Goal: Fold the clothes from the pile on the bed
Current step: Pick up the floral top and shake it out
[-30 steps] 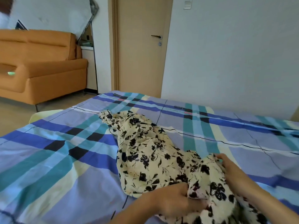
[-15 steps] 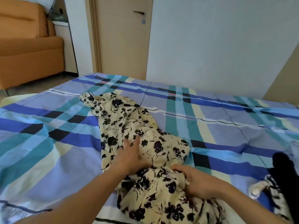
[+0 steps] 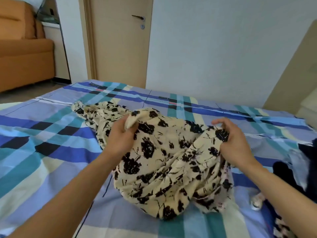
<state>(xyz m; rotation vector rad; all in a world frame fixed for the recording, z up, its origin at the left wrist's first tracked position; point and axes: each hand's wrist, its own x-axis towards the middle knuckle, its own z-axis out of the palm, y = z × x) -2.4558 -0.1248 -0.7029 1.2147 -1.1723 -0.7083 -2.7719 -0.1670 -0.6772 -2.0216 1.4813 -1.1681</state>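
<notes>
a cream fabric garment with a black floral print (image 3: 164, 152) lies bunched in the middle of the bed with the blue, teal and cream plaid cover (image 3: 42, 143), its near part raised between the person's two hands and its far end trailing flat on the cover toward the upper left. the left hand (image 3: 120, 134) grips a gathered fold at the garment's upper left edge, its fingers curled round the cloth so that a cream tuft sticks up above them. the right hand (image 3: 235, 143) holds the garment's right edge, the cloth caught against the palm side of the hand, while the upper fingers (image 3: 216, 121) arch loosely above the fabric; how many of them touch it cannot be told. the two hands are well apart, and the cloth hangs in loose folds between and below them down to the cover. at the right edge of the bed sits a heap of dark and patterned clothes (image 3: 295, 169), near the right forearm. beyond the bed stand a beige wooden door with a dark lever handle (image 3: 120, 48) and, at far left, an orange upholstered sofa (image 3: 24, 57).
</notes>
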